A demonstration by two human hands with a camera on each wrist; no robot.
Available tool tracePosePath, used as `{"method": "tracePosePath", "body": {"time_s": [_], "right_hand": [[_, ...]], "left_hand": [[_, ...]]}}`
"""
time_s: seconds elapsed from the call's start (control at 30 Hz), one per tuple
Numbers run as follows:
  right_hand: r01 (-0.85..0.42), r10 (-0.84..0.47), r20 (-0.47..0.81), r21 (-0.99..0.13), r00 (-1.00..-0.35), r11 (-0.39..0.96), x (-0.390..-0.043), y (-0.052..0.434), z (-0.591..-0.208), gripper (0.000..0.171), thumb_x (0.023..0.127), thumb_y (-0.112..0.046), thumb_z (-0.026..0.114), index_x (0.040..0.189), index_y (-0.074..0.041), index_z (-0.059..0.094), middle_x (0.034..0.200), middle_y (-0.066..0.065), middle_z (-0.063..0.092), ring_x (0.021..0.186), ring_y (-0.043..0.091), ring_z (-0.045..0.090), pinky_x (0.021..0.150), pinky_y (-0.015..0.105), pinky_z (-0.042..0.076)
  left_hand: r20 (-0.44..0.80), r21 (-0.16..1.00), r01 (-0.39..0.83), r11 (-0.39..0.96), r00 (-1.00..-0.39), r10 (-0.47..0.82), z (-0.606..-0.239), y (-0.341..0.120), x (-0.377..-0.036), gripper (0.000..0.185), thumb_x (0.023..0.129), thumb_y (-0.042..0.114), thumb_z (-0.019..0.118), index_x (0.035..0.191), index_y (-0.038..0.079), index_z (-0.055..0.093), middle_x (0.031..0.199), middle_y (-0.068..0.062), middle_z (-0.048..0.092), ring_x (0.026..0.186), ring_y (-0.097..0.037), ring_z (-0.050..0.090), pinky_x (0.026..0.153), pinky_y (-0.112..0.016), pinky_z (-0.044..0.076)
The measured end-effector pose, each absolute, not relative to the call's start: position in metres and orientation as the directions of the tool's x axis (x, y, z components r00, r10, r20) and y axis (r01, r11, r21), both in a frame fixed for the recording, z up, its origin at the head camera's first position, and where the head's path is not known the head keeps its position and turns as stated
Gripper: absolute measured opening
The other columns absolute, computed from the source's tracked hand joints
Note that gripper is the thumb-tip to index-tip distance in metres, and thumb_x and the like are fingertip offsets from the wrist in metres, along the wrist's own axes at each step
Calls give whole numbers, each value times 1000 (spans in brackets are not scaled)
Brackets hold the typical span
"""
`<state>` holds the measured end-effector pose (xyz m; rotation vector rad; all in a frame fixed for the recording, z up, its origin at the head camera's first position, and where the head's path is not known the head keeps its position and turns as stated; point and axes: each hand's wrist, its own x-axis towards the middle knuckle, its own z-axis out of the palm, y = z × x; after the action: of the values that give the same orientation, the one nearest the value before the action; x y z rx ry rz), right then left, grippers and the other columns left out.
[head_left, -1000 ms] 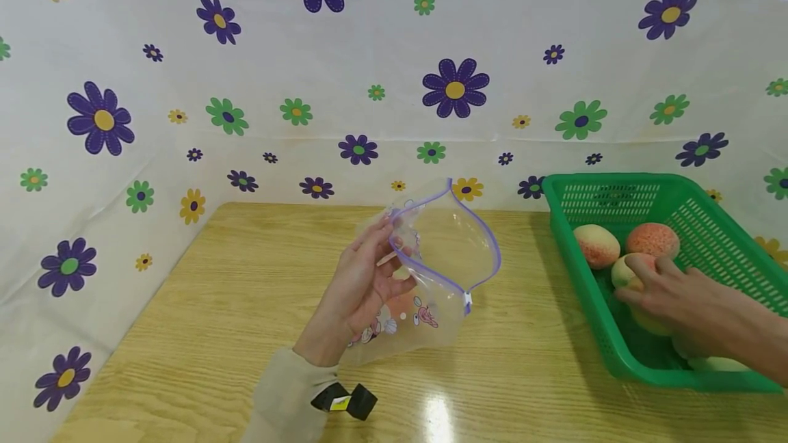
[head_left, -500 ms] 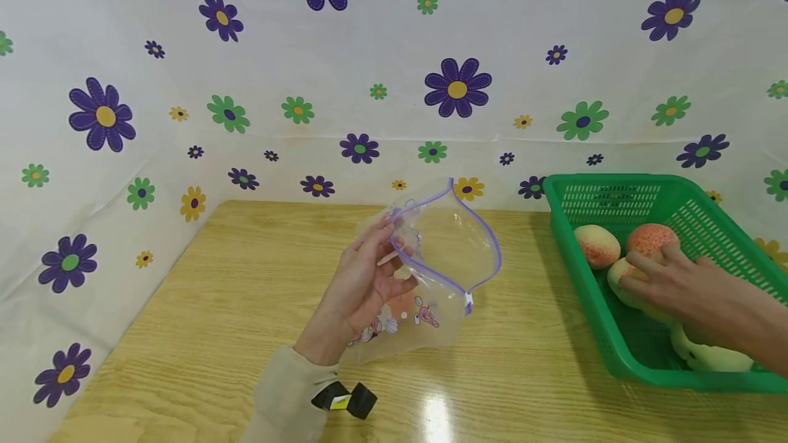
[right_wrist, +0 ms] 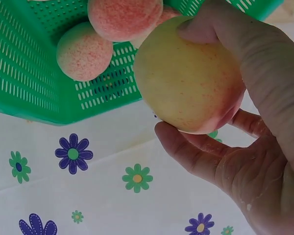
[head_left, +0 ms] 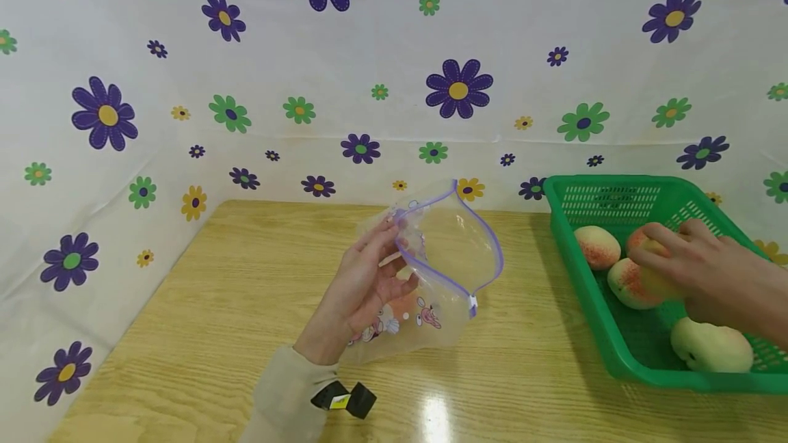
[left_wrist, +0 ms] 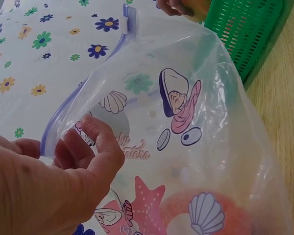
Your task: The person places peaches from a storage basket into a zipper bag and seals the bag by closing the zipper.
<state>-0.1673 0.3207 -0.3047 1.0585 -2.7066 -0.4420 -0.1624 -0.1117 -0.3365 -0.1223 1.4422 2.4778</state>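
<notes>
My left hand (head_left: 366, 286) pinches the rim of a clear zip bag (head_left: 443, 327) with a purple zip edge and printed cartoon figures. The bag's mouth gapes wide, facing up and right. Through its wall a round orange-pink shape (left_wrist: 235, 220) shows low in the left wrist view. Over the green basket, my right hand (head_left: 708, 272) grips a yellow peach (right_wrist: 186, 78) with a red blush, thumb on one side and fingers on the other. Below it in the basket lie more peaches: a red-and-cream one (head_left: 597, 247), another (head_left: 631, 284) beside it, and a pale one (head_left: 711, 347).
The green basket (head_left: 581, 299) with slotted walls stands at the right of the wooden table (head_left: 203, 333). A white cloth (head_left: 369, 39) printed with flowers hangs behind and on the left. A black strap device (head_left: 345, 400) sits on my left wrist.
My right hand has closed round a peach in the basket and lifted it slightly, uncovering the peaches beneath. My left hand and the bag have barely shifted.
</notes>
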Motion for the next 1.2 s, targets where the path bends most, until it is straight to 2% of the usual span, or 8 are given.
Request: {"method": "tracePosePath", "body": {"time_s": [0.27,0.47,0.6,0.7,0.77,0.8,1.03,1.2], "right_hand": [[-624,-678,210,272,-704,732,-168,315,-296,80,40,2,95,107,-18,54,112,15,54,82,43,56,63,56,54],[-646,-706,293,284,-645,708,-169,310,-294,92,33,-15,104,110,-17,55,109,14,54,85,36,56,76,56,47],[-653,-693,331,241,-640,718,-170,307,-293,82,52,-48,100,116,-19,57,112,14,55,87,33,56,72,51,47],[-647,-665,346,184,-662,740,-170,305,-291,78,60,-51,95,122,-20,58,115,13,56,86,33,56,68,48,49],[-642,-645,354,144,-677,753,-169,303,-290,79,60,-40,99,125,-20,58,118,13,56,86,33,55,65,46,50],[-646,-644,362,135,-673,751,-169,302,-290,75,65,-46,94,126,-20,59,118,13,56,86,32,55,65,45,50],[-653,-622,395,70,-676,754,-166,290,-290,88,48,-12,99,127,-15,60,120,15,55,91,32,57,64,45,52],[-643,-600,377,17,-705,766,-164,282,-289,89,50,-9,98,130,-14,60,125,16,55,98,34,58,67,50,58]], "left_hand": [[-215,840,-281,-463,-958,192,-335,-112,-162,27,109,29,49,134,21,56,104,2,58,93,-14,58,74,-28,59],[-216,843,-283,-458,-957,193,-335,-112,-162,27,109,29,49,133,21,56,104,2,57,92,-14,58,73,-27,59],[-218,848,-285,-447,-956,196,-334,-112,-162,26,109,29,49,133,21,56,103,3,56,93,-14,58,71,-26,59],[-220,853,-287,-436,-955,199,-334,-111,-162,25,108,28,50,131,20,56,103,2,56,93,-14,58,70,-25,58],[-223,854,-291,-432,-954,202,-335,-110,-162,24,108,28,51,130,19,56,103,2,56,93,-15,59,70,-25,58],[-225,855,-293,-428,-953,202,-335,-110,-161,24,108,27,51,129,19,56,103,2,56,93,-15,59,70,-25,58],[-235,861,-302,-410,-950,205,-337,-107,-161,24,108,25,52,129,16,58,103,2,54,97,-17,58,74,-29,59],[-241,859,-306,-411,-949,203,-337,-103,-161,24,107,24,54,128,16,61,102,2,55,97,-17,57,74,-30,60]]}}
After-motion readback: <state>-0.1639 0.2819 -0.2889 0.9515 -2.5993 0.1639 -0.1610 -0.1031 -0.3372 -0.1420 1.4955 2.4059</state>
